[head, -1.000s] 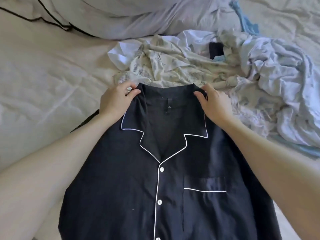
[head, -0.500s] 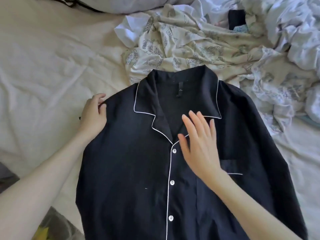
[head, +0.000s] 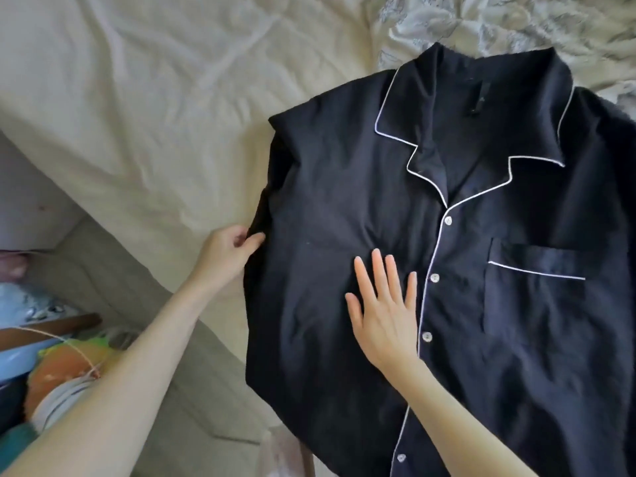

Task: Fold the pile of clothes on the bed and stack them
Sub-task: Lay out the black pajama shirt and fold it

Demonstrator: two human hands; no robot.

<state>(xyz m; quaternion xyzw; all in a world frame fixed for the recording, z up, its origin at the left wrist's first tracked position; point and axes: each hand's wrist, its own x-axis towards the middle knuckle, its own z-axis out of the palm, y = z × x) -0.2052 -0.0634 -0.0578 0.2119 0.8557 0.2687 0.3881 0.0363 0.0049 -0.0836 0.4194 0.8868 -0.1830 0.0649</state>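
Note:
A black pyjama shirt (head: 344, 173) with white piping, white buttons and a chest pocket lies face up and buttoned on the cream bed sheet (head: 137, 98). My left hand (head: 227, 251) pinches the shirt's left edge, where the sleeve is tucked under. My right hand (head: 383, 311) lies flat on the shirt front, fingers straight and spread, just left of the button line. The pile of unfolded clothes (head: 499, 25), pale with a leafy print, shows at the top right behind the collar.
The bed's edge runs diagonally at the lower left, with a quilted mattress side (head: 192, 380). Beyond it on the floor are colourful items (head: 58, 370) and a blue object (head: 24, 304).
My left hand slid from the shoulder down the shirt's left side and now pinches its edge. My right hand moved lower and left of the buttons. The view swung left, so the shirt sits further right.

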